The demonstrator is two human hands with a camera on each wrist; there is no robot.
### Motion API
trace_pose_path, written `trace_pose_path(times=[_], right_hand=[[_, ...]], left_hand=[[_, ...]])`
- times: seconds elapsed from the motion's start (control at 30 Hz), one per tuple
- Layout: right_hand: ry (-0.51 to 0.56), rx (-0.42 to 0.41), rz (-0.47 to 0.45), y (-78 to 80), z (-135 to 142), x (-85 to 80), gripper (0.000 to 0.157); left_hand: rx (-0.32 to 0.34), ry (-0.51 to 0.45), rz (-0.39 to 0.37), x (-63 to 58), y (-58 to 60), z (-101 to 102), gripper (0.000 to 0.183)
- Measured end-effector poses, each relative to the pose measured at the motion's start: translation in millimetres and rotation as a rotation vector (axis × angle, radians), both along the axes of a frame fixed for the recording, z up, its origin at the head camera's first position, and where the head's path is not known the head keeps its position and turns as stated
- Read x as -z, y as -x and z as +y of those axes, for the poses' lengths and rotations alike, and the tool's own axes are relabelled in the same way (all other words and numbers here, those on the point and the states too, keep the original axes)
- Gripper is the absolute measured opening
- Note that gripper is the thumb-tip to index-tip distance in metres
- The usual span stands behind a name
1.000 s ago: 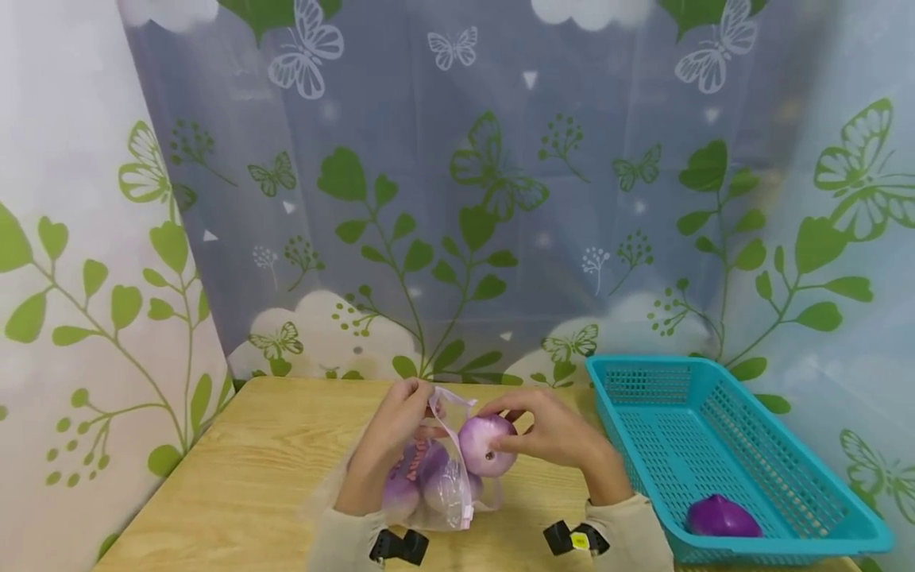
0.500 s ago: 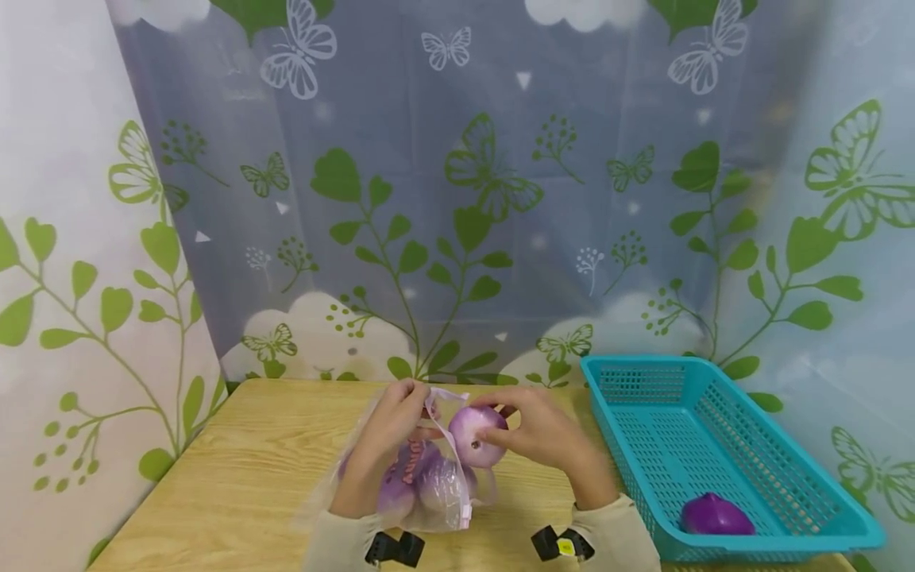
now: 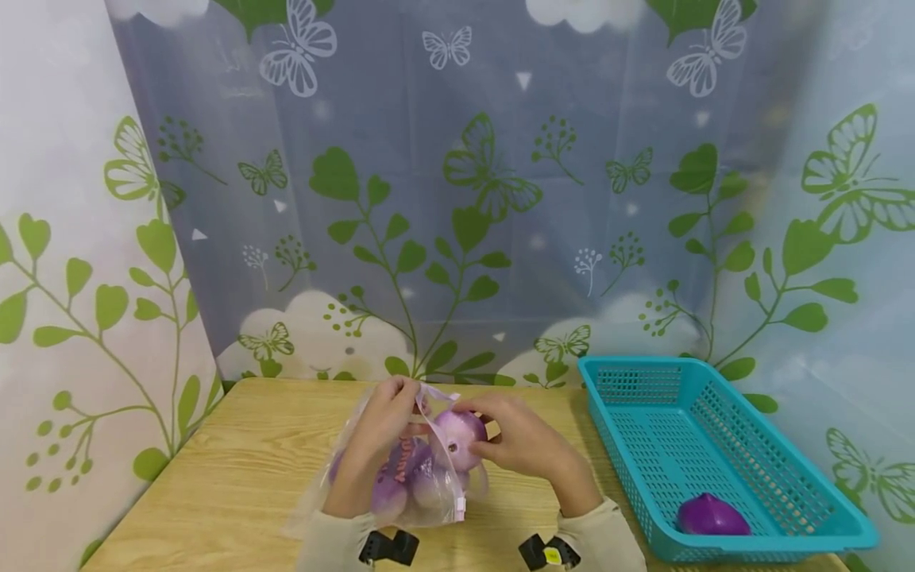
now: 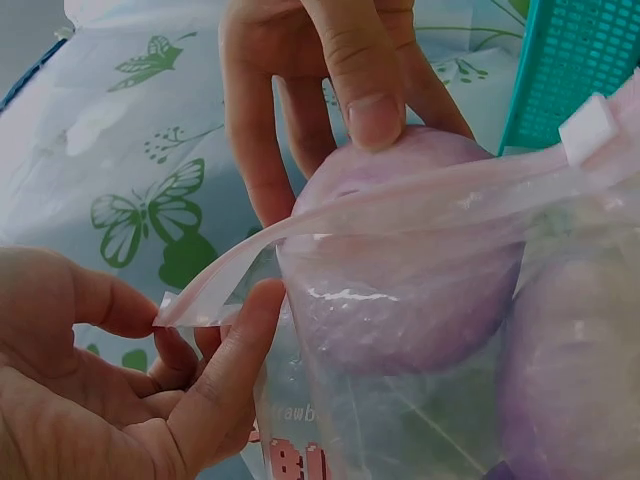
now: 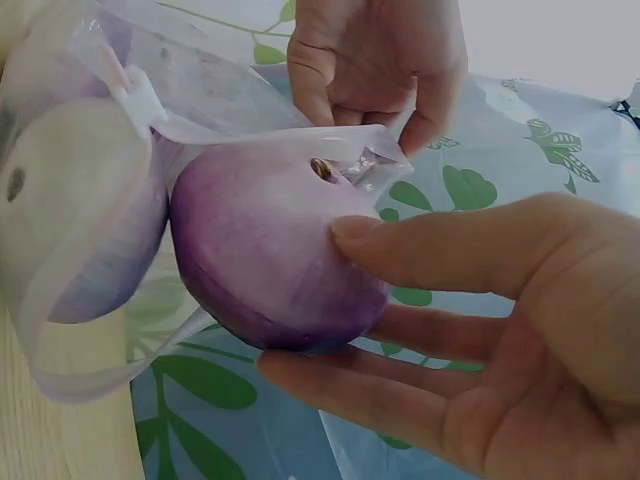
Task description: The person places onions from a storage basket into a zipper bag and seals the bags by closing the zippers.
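Note:
A clear zip bag (image 3: 436,515) with a pale pink slider rim and pink lettering stands on the table, several purple-and-white round pieces of produce inside. My left hand (image 3: 379,421) pinches the corner of the rim between fingers and thumb, keeping the mouth parted; this corner shows in the left wrist view. Thumb and fingers of my right hand (image 3: 525,441) hold another round purple-and-white piece of produce (image 5: 260,245), with a small brown hole. It sits in the bag's mouth, partly behind the clear film in the left wrist view.
At the right stands a turquoise perforated basket (image 3: 768,429). In its near end lies a deep purple round item (image 3: 712,516) with a pointed tip. The wooden table (image 3: 250,445) meets a printed butterfly backdrop (image 3: 400,262) at its far edge.
My right hand has moved left, bringing the round produce from beside the bag's rim into its mouth. My left hand keeps its pinch on the rim. The view has shifted slightly.

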State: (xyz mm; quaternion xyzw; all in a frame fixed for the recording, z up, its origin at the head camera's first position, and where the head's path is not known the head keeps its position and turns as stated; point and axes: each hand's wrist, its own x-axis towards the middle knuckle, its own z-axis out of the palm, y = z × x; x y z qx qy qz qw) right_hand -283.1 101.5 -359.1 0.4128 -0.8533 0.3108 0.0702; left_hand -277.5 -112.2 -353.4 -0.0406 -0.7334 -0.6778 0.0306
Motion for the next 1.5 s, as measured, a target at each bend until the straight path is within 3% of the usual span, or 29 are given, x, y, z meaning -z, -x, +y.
trace_pose_path(times=[0.27,0.57,0.83,1.07,1.23,1.5], right_hand=[[0.051,0.033,-0.06,2.0,-15,7.1,0.04],[0.046,0.141,0.079,2.7,-22,11.6,0.018],[-0.009,0.027,-0.012,3.7,-21,8.9,0.014],[-0.015,-0.016,-0.109,2.8,-16,6.7,0.019],[-0.024,-0.049,-0.124,1.7,-14,4.6,0.021],[-0.018,-0.017,-0.184,-1.2,9,-6.5,0.024]], left_hand=[[-0.009,0.011,0.012,-2.7,-2.9,-1,0.022],[-0.01,-0.025,0.018,-2.1,-0.9,1,0.02],[-0.011,-0.043,0.023,-1.8,0.8,2,0.02],[-0.007,-0.045,0.025,-1.5,0.3,0,0.02],[0.007,-0.041,0.029,-0.4,1.9,-1,0.021],[0.028,-0.049,0.027,-0.6,1.9,-1,0.02]])
